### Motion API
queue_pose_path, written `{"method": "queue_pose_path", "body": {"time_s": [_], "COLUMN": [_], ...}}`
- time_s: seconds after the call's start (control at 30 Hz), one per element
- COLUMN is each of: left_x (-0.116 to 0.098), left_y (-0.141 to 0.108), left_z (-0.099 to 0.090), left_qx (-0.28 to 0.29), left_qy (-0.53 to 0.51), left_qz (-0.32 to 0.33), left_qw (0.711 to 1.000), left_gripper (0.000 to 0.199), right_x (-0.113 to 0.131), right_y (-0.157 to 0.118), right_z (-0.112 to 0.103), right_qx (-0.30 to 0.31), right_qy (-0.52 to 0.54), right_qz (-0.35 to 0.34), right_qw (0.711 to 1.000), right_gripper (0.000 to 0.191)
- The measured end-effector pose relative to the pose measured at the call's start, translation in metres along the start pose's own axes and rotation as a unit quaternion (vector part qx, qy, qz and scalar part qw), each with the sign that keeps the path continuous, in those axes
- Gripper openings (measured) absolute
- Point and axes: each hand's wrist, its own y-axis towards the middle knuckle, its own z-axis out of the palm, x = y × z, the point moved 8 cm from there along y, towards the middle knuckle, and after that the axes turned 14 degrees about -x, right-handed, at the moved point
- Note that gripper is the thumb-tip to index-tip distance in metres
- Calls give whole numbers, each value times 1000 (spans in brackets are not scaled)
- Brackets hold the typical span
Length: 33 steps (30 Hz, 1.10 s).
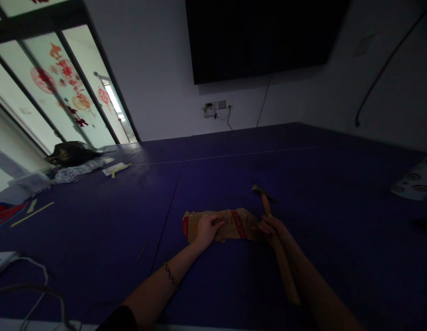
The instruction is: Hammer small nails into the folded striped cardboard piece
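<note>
A: Where is the brown piece?
B: On the purple surface, at 6 o'clock from the centre of the view. It is wrinkled, with 2 red bands across it. Read every other direction from there.

A: What is the left hand doing?
B: It rests on the piece, left of its middle, coming in from 7 o'clock. The fingers are bent, with thumb and fingertips close together; I can't tell whether they pinch anything small. A braided bracelet circles the wrist.

A: And the right hand?
B: It's at 3 o'clock, wrapped around the wooden handle of a hammer, near the head. The head sits toward 2 o'clock and the handle's end toward 4. The fingertips overlap the right end of the piece; whether they touch it, I can't tell.

A: What lies farther out?
B: A thin strip between 8 and 9 o'clock, too dim to identify. A white device with a cable is farther that way. Toward 10 o'clock are a small white packet and a dark bag.

A: On the wall?
B: Wall sockets at 12 o'clock, below a large black screen.
</note>
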Motion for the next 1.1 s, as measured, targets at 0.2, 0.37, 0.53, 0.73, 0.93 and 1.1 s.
{"method": "queue_pose_path", "body": {"time_s": [0.2, 0.37, 0.53, 0.73, 0.93, 1.1], "left_x": [-2, -9, -12, -13, -16, -16], "left_y": [-1, -2, -4, -5, -5, -5], "left_z": [1, 2, 0, 0, 0, -1], "left_qx": [2, 24, 20, 12, 17, 12], "left_qy": [11, 15, 28, 54, 60, 54], "left_qz": [10, 34, 45, 54, 69, 72], "left_qw": [1000, 999, 998, 997, 996, 996], "left_gripper": [15, 16, 17, 15, 13, 12], "right_x": [-4, -1, 0, -1, -1, 0], "right_y": [3, -2, -4, -3, -4, -4], "right_z": [1, 2, 3, 4, 5, 4], "right_qx": [30, 13, 7, 11, 8, -3], "right_qy": [-9, 0, -9, -13, -3, -28], "right_qz": [27, 16, 12, 21, 24, 9], "right_qw": [999, 1000, 1000, 1000, 1000, 1000], "right_gripper": [38, 37, 37, 35, 32, 34]}}
